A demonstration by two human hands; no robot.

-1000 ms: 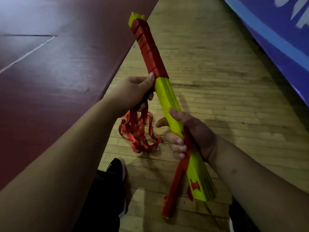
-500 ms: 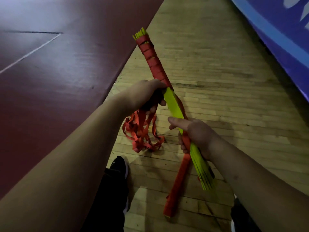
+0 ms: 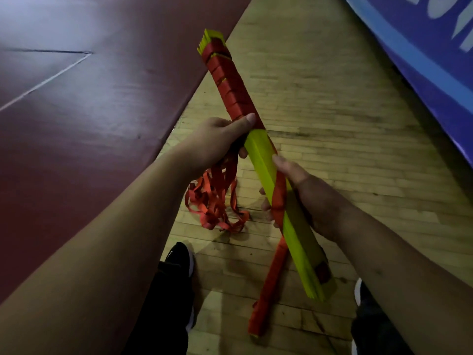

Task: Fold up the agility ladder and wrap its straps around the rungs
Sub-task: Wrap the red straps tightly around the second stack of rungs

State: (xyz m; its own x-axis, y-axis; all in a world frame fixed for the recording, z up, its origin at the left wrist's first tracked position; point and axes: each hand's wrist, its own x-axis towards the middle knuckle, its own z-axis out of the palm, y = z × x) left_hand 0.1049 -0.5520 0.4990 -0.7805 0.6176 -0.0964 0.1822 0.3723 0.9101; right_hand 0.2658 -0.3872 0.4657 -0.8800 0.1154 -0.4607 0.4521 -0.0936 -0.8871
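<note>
Fingers (image 3: 265, 208) gripping yellow rungs (image 3: 261, 152), red straps (image 3: 230, 83) half-wrapped

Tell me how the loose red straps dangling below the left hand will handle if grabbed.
The loose red straps look floppy: they hang in limp loops below the left hand. Probably light, being thin flat ribbon. Likely to tangle, since loops cross one another.

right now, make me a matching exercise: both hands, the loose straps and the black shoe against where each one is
Column one: 1 left hand; 2 right hand; 3 loose straps; 4 black shoe.
Column two: a dangle below the left hand; b grips the rung bundle at the red wrapping's lower end; c stands on the wooden floor; d holds the bundle's bare yellow part.
Pairs: 1-b, 2-d, 3-a, 4-c.
</note>
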